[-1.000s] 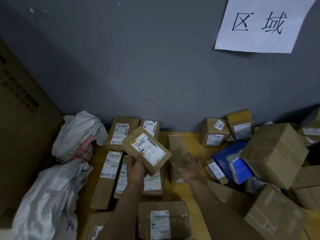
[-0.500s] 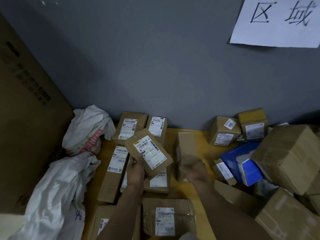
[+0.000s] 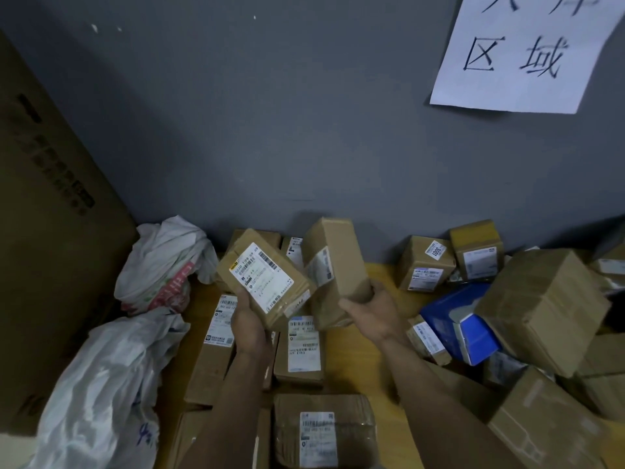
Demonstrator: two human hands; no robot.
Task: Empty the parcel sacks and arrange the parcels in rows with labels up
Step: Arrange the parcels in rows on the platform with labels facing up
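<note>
My left hand [image 3: 248, 321] holds a flat brown parcel [image 3: 265, 277] in the air, its white label facing up. My right hand [image 3: 370, 314] grips a longer brown box [image 3: 338, 258] by its lower end, tilted upright, with its label on the left side face. Below both hands, labelled parcels lie side by side on the yellow surface [image 3: 358, 353], among them one [image 3: 301, 350] between my arms and a taped one [image 3: 323, 431] nearest me. Two crumpled white sacks [image 3: 162, 262] [image 3: 101, 384] lie at the left.
A jumbled heap of boxes fills the right side, with a large brown box [image 3: 544, 306] and a blue box [image 3: 460, 323]. Two small boxes [image 3: 426, 262] stand against the grey wall. A big cardboard sheet [image 3: 50, 231] leans at the left. A paper sign [image 3: 521, 52] hangs above.
My right hand closed on the long box and lifted it off the surface, tilting it upright. The left hand kept its parcel and rose slightly.
</note>
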